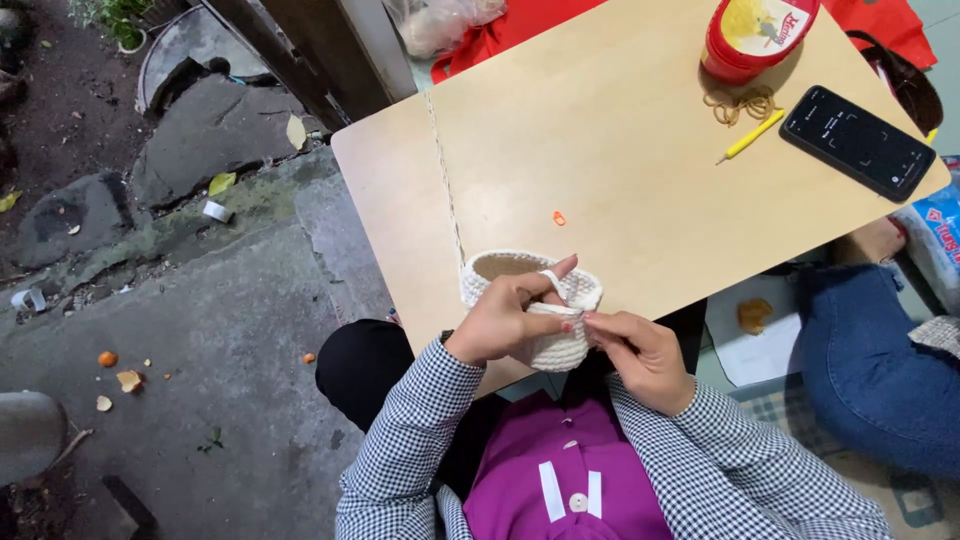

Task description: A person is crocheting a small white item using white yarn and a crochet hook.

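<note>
Outdoors, pale wooden table (640,180) stands over cracked grey concrete ground (230,330).

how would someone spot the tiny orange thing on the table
On the pale wooden tabletop, look at the bare middle, a little above the cream crocheted basket in the person's hands. The small orange plastic clip lies there alone, the only orange thing on the wood.

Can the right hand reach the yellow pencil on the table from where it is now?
Probably yes, with a stretch. The right hand is at the white crocheted basket on the near edge, and the bare table lies open up to the yellow pencil. It would have to let go of the basket first.
</note>
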